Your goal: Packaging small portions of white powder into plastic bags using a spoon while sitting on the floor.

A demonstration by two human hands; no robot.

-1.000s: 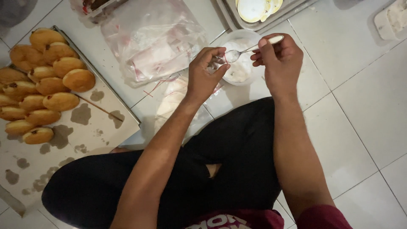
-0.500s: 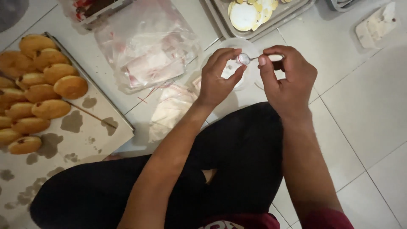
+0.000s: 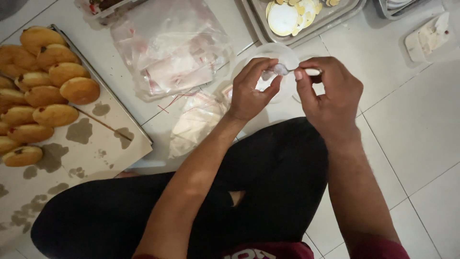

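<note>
metal spoon (image 3: 287, 71) pinched between left hand (image 3: 251, 91) and right hand (image 3: 330, 96).

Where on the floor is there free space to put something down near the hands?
The white tiles right of the right hand, below the small white dish, are bare. The oil-stained paper below the buns on the baking tray is also open. Around the left hand it is crowded: plastic bags, a clear bowl.
</note>
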